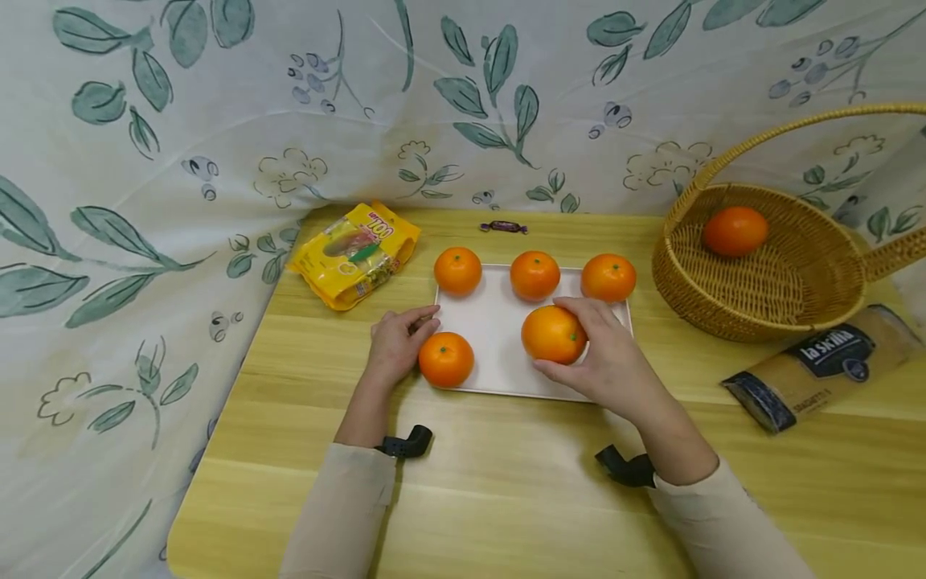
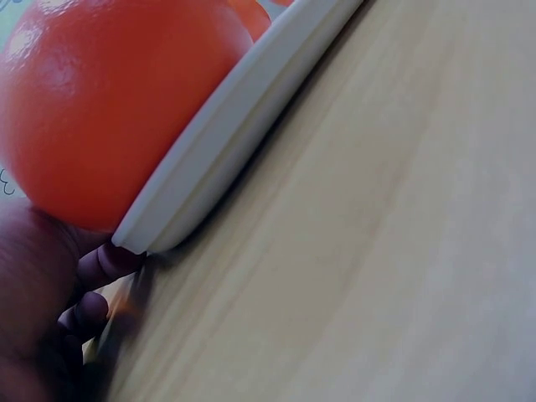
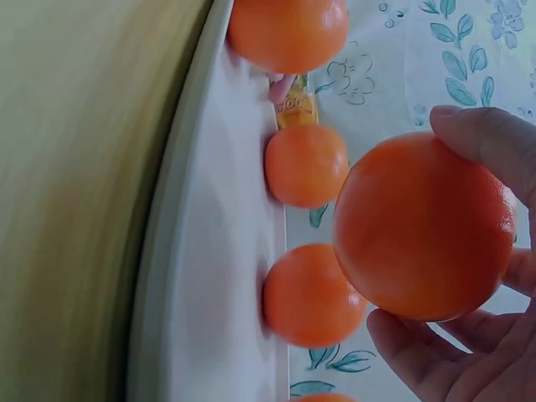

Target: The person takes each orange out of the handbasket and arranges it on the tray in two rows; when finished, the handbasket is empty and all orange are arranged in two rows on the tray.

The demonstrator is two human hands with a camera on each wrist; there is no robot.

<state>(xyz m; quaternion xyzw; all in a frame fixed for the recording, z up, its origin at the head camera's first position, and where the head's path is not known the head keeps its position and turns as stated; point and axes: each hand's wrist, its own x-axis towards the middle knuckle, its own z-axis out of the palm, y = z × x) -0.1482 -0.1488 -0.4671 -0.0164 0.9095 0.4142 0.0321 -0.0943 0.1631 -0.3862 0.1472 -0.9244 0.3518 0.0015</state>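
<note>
A white rectangular tray (image 1: pixel 494 330) lies on the wooden table. Three oranges sit along its far side: one at the left (image 1: pixel 458 271), a middle orange (image 1: pixel 534 276) and a right orange (image 1: pixel 608 277). Another orange (image 1: pixel 446 359) rests at the near left corner. My right hand (image 1: pixel 611 354) grips one more orange (image 3: pixel 425 226) between thumb and fingers, raised over the tray's right half. At the tray's left edge, my left hand (image 1: pixel 398 346) holds the rim, fingers (image 2: pixel 105 266) bent at its corner, close beside the near left orange.
A wicker basket (image 1: pixel 760 322) with a tall handle stands at the right, one orange (image 1: pixel 735 232) inside. In front of it lies a spaghetti packet (image 1: pixel 825 370). A yellow candy bag (image 1: pixel 354 253) and a purple wrapped candy (image 1: pixel 504 227) lie toward the back, before a leaf-patterned cloth.
</note>
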